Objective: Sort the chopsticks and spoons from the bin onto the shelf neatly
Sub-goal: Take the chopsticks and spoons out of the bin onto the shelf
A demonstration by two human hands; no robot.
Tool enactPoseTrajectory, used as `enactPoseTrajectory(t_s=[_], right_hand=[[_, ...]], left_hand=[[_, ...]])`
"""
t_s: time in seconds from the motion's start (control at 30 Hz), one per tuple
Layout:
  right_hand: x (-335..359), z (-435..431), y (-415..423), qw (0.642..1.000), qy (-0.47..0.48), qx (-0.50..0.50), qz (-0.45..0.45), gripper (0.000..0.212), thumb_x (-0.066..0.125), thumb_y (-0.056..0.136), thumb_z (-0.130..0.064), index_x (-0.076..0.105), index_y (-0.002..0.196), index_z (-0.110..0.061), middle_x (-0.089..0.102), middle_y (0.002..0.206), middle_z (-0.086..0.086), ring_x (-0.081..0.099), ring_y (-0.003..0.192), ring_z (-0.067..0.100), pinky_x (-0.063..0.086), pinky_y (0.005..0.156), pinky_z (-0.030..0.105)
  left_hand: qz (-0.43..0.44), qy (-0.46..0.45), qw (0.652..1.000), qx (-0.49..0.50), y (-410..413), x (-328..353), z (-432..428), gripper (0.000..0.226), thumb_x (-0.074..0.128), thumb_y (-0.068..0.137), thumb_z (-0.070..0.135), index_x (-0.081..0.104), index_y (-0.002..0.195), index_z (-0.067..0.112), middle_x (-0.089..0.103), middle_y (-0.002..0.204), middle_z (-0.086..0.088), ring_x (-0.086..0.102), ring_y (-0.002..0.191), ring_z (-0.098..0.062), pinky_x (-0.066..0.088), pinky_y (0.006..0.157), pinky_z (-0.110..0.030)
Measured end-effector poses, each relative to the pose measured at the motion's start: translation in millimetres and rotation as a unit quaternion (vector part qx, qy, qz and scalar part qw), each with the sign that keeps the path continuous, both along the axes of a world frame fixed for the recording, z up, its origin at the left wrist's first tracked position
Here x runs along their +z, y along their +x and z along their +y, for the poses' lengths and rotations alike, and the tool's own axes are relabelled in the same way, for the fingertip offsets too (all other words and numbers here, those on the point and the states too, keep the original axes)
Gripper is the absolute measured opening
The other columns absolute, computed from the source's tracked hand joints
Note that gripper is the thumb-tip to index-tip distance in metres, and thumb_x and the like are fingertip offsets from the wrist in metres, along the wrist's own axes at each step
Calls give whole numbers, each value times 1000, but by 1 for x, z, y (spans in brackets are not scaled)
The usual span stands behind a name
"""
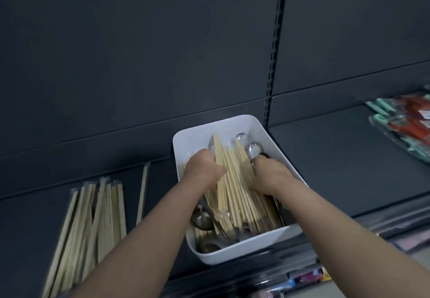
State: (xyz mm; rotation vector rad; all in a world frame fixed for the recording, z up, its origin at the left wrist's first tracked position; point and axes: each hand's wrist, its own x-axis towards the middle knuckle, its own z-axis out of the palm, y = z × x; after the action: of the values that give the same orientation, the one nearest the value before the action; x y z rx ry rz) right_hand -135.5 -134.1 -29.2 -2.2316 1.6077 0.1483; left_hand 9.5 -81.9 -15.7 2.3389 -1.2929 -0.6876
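- A white rectangular plastic bin [260,124] sits on the dark grey metal shelf [337,158], close against the shelf's back panel and slightly turned.
- Inside the bin lies a thick bundle of pale wooden chopsticks [237,186], running lengthwise, with shiny metal spoons [254,149] mixed in; two spoon bowls show at the far end and more lie under the sticks at the near end.
- My left hand [202,169] is down in the bin on the left side of the bundle, fingers curled closed around a clump of the chopsticks.
- My right hand [271,176] presses on the right side of the same bundle, fingers bent down into the sticks; I cannot tell whether it actually has hold of any.
- Both forearms reach in from the bottom edge, bare.
- To the left of the bin, well apart from it, sorted pale chopsticks in clear wrappers [93,216] lie in a rough row on the shelf, blurred.
- At the far right, packets of teal and red utensils [404,123] rest on the neighbouring shelf section.
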Motion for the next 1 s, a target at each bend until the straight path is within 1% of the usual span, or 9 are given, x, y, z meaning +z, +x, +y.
enactPoseTrajectory(t_s=[0.1,0.17,0.27,0.37,0.5,0.63,0.77,0.87,1.0], right_hand=[[1,-1,1,999,34,26,14,43,47,94,-20,40,134,-6,47,136,12,52,121,31,44,94,36],[5,-3,0,998,45,35,-10,45,49,92,-17,40,134,-6,51,132,13,55,117,31,46,89,33],[16,-8,-3,998,-9,21,-50,52,45,90,-14,32,140,-9,58,123,9,59,108,29,45,77,32],[36,-12,1,995,-67,47,-56,36,42,90,-16,48,125,-15,62,105,5,56,88,29,40,67,29],[61,2,31,977,-52,99,-180,16,45,91,-26,57,99,-19,65,89,1,58,86,28,43,66,30],[74,39,85,937,24,153,-312,10,49,90,-17,58,87,-14,54,65,-2,49,59,20,37,54,28],[61,81,145,927,67,177,-325,11,51,88,-10,57,79,-14,57,68,2,56,63,21,42,54,28],[29,105,187,942,104,168,-270,15,52,81,-7,62,90,-3,65,86,14,64,81,32,51,64,33],[-8,124,218,962,146,122,-195,11,50,86,-7,59,91,-3,65,93,15,66,82,30,53,63,32]], left_hand=[[6,-5,1000,23,-5,-2,2,32,67,81,20,49,55,16,48,55,0,50,54,-19,38,51,-26],[18,-16,999,32,-9,-3,4,32,68,82,22,53,54,18,53,56,1,54,56,-19,44,56,-27],[35,-50,997,56,-13,-3,6,31,68,85,25,56,57,21,56,56,5,56,55,-15,44,55,-26],[57,-110,988,87,-12,2,11,14,67,87,27,65,75,21,65,70,4,61,66,-15,46,60,-26],[92,-210,958,169,8,17,34,13,65,90,28,65,97,18,66,84,1,64,74,-16,54,67,-33],[70,-256,933,242,55,28,76,13,64,91,27,64,98,15,66,87,1,62,79,-15,49,68,-29],[55,-172,942,281,111,18,131,10,66,88,23,66,88,14,69,84,-13,66,78,-31,55,70,-39],[54,-87,954,283,140,2,166,10,65,88,22,64,91,12,68,88,-15,68,81,-31,58,70,-38],[49,-16,968,247,163,-22,187,23,62,92,31,62,101,10,65,101,-10,66,89,-27,56,78,-34]])
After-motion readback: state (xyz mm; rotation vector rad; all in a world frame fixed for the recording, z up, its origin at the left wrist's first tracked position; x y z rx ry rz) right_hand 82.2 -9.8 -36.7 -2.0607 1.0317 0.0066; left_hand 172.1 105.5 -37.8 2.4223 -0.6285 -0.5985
